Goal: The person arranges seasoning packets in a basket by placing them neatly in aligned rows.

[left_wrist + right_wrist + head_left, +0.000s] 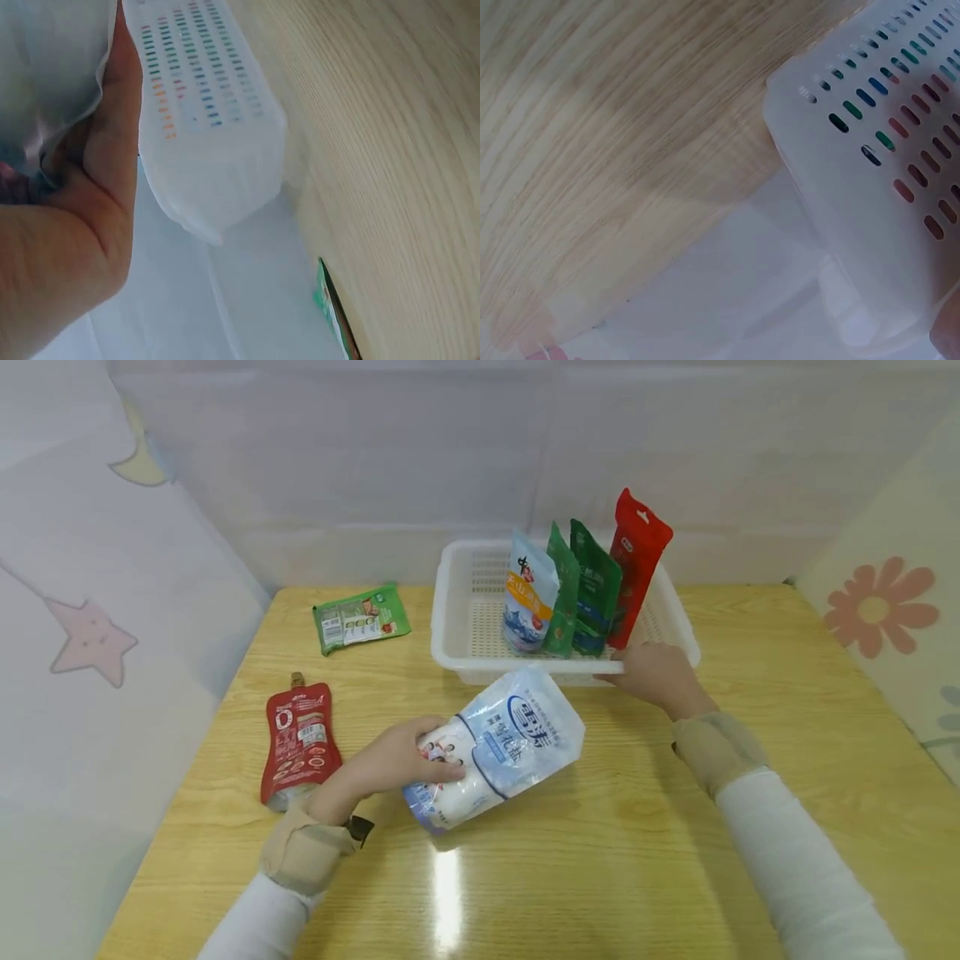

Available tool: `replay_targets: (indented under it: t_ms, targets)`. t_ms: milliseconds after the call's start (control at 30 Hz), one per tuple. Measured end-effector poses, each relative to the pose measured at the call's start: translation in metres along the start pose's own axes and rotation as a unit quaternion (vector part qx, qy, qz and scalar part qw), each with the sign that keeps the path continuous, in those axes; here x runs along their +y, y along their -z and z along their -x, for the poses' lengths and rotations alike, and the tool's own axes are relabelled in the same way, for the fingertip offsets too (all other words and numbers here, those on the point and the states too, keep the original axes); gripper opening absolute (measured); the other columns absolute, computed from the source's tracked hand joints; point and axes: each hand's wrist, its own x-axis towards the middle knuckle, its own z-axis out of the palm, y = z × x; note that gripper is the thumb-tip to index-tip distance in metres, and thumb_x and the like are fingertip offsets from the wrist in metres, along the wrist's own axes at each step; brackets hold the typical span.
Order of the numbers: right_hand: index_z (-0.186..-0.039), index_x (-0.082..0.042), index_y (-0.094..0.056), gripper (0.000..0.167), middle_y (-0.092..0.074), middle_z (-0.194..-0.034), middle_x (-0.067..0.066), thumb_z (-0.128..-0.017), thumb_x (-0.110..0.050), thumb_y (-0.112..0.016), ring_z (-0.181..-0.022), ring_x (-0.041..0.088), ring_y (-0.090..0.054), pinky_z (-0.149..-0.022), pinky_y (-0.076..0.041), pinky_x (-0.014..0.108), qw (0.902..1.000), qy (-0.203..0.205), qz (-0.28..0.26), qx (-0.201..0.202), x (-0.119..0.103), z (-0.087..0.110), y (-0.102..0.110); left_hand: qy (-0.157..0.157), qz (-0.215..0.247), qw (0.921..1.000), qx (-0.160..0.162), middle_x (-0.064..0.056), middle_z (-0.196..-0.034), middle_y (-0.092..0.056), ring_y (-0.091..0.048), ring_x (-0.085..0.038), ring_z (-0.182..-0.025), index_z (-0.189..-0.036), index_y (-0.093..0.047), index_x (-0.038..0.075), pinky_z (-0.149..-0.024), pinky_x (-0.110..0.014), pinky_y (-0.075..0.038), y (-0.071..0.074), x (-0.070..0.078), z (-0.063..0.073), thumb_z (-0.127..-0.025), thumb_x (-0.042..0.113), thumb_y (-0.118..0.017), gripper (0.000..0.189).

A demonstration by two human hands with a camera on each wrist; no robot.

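My left hand [408, 756] grips a white and blue salt bag [517, 735] by its lower end, thumb across the printed front. The bag is tilted above the table, its top towards the basket. In the left wrist view the left hand [90, 187] holds the bag [49, 67] at the left edge. At the front right of a white plastic basket [450, 652], my right hand [654, 675] grips the rim. Only a bit of that hand shows in the right wrist view, beside the slotted basket wall [840, 195].
Upright in the basket stand a light-blue pouch [528, 597], two green packets, the darker one [596, 581] on the right, and a tall red packet [637, 568]. A green packet [362, 618] and a red spouted pouch [300, 739] lie on the table's left. A wall stands behind.
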Motion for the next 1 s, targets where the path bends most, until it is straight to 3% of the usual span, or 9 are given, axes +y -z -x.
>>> replay_targets:
  t_ms: [133, 233, 400, 500, 600, 667, 767, 833, 1000]
  targets:
    - [-0.096, -0.011, -0.071, 0.037, -0.055, -0.057, 0.003, -0.087, -0.045, -0.062, -0.053, 0.018, -0.047, -0.047, -0.041, 0.027, 0.9997, 0.001, -0.021, 0.011, 0.000, -0.003, -0.003, 0.002, 0.037, 0.9981, 0.048, -0.008, -0.088, -0.066, -0.063, -0.015, -0.072, -0.120, -0.059, 0.014, -0.065, -0.031, -0.054, -0.004, 0.006, 0.000, -0.077, 0.031, -0.078, 0.050]
    - [-0.110, -0.015, -0.070, 0.046, -0.070, -0.084, 0.007, -0.085, -0.051, -0.062, -0.072, 0.021, -0.057, -0.062, -0.050, 0.033, 0.9949, -0.018, -0.099, 0.005, 0.000, -0.001, -0.002, 0.003, 0.048, 0.9952, 0.085, -0.008, -0.089, -0.067, -0.063, -0.015, -0.073, -0.120, -0.060, 0.014, -0.065, -0.030, -0.053, -0.008, 0.009, -0.001, -0.077, 0.031, -0.079, 0.050]
    - [-0.127, -0.011, -0.059, 0.053, -0.052, -0.138, 0.017, -0.090, -0.048, -0.059, -0.126, 0.036, -0.045, -0.104, -0.036, 0.059, 0.9606, -0.029, -0.273, 0.040, 0.001, 0.011, 0.000, 0.009, 0.076, 0.9891, 0.126, -0.008, -0.089, -0.067, -0.062, -0.014, -0.072, -0.114, -0.061, 0.013, -0.065, -0.028, -0.053, -0.015, 0.012, -0.003, -0.076, 0.029, -0.080, 0.046]
    - [-0.133, -0.007, -0.053, 0.046, -0.045, -0.144, 0.017, -0.096, -0.034, -0.053, -0.136, 0.036, -0.036, -0.111, -0.028, 0.060, 0.9137, -0.016, -0.389, 0.117, -0.010, 0.023, -0.004, 0.011, 0.089, 0.9864, 0.138, -0.008, -0.087, -0.066, -0.061, -0.014, -0.071, -0.109, -0.062, 0.013, -0.064, -0.028, -0.052, -0.019, 0.012, -0.003, -0.075, 0.028, -0.080, 0.041]
    - [-0.133, -0.002, -0.050, 0.046, -0.054, -0.135, 0.006, -0.101, -0.033, -0.043, -0.130, 0.018, -0.047, -0.113, -0.036, 0.036, 0.8385, -0.002, -0.521, 0.160, -0.034, 0.034, -0.003, 0.008, 0.091, 0.9855, 0.143, -0.007, -0.087, -0.065, -0.060, -0.014, -0.070, -0.109, -0.062, 0.013, -0.063, -0.028, -0.052, -0.022, 0.013, -0.003, -0.075, 0.028, -0.080, 0.041]
    - [-0.135, 0.001, -0.047, 0.054, -0.057, -0.128, -0.003, -0.102, -0.040, -0.036, -0.120, 0.006, -0.054, -0.103, -0.043, 0.020, 0.7825, 0.010, -0.609, 0.131, -0.052, 0.038, 0.007, 0.006, 0.088, 0.9853, 0.146, -0.007, -0.087, -0.065, -0.060, -0.014, -0.070, -0.109, -0.062, 0.014, -0.063, -0.028, -0.051, -0.023, 0.014, -0.004, -0.075, 0.028, -0.080, 0.041]
    - [-0.141, 0.003, -0.037, 0.069, -0.058, -0.120, -0.010, -0.100, -0.052, -0.030, -0.108, 0.002, -0.059, -0.091, -0.049, 0.015, 0.7283, 0.014, -0.685, 0.026, -0.074, 0.039, 0.026, 0.002, 0.081, 0.9862, 0.144, -0.006, -0.086, -0.065, -0.060, -0.014, -0.070, -0.109, -0.062, 0.015, -0.063, -0.028, -0.051, -0.025, 0.015, -0.004, -0.075, 0.029, -0.081, 0.041]
    - [-0.143, 0.002, -0.033, 0.070, -0.059, -0.116, -0.010, -0.099, -0.053, -0.030, -0.102, 0.005, -0.062, -0.088, -0.052, 0.019, 0.7261, 0.006, -0.686, -0.052, -0.083, 0.039, 0.036, -0.002, 0.075, 0.9874, 0.139, -0.006, -0.089, -0.065, -0.060, -0.014, -0.072, -0.111, -0.062, 0.016, -0.064, -0.028, -0.051, -0.026, 0.016, -0.004, -0.074, 0.030, -0.081, 0.044]
    - [-0.142, 0.000, -0.036, 0.060, -0.064, -0.109, -0.003, -0.102, -0.045, -0.031, -0.091, 0.010, -0.067, -0.084, -0.055, 0.028, 0.7634, -0.027, -0.632, -0.130, -0.094, 0.041, 0.045, -0.010, 0.061, 0.9906, 0.122, -0.005, -0.093, -0.066, -0.061, -0.013, -0.076, -0.119, -0.060, 0.017, -0.066, -0.028, -0.052, -0.028, 0.017, -0.003, -0.074, 0.034, -0.081, 0.052]
